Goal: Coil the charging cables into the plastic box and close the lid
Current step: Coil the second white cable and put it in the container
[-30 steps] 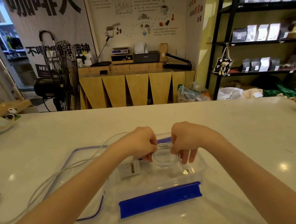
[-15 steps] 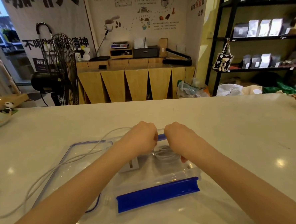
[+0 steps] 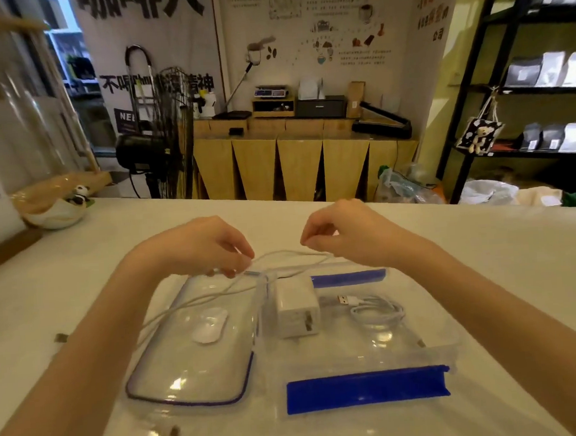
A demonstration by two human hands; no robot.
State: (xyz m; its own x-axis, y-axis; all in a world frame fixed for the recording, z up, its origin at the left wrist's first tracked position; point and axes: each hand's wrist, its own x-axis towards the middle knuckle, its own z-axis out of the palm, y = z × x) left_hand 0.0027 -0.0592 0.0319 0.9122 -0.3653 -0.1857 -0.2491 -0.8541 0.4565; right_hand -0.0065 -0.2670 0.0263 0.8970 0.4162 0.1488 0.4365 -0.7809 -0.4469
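**Both hands pinch a loose cable above the open box**

Head view: a shop interior with a wooden counter [image 3: 296, 163], a standing fan [image 3: 170, 130] and black shelves [image 3: 522, 95] lies behind a pale, glossy table [image 3: 484, 256]. On the table stands a clear plastic box [image 3: 432, 347] with blue clips on its near and far sides. Its lid [image 3: 188, 369], clear with a dark rim, lies flat on the table just left of the box, touching it.

Inside the box, a white charger [image 3: 297, 311] sits at the left end, and a coiled cable [image 3: 378, 311] with its USB plug showing lies to the right of it.

The left hand [image 3: 204, 246] and right hand [image 3: 341, 231] hover above the far edge of the box, a little apart. Each has its fingers narrowed to a pinch on a second white cable [image 3: 289, 255], which sags in a shallow arc between them. From the left hand this cable trails down across the lid and off to the left over the table.

A bowl with a panda figure [image 3: 60, 211] rests at the table's far left.
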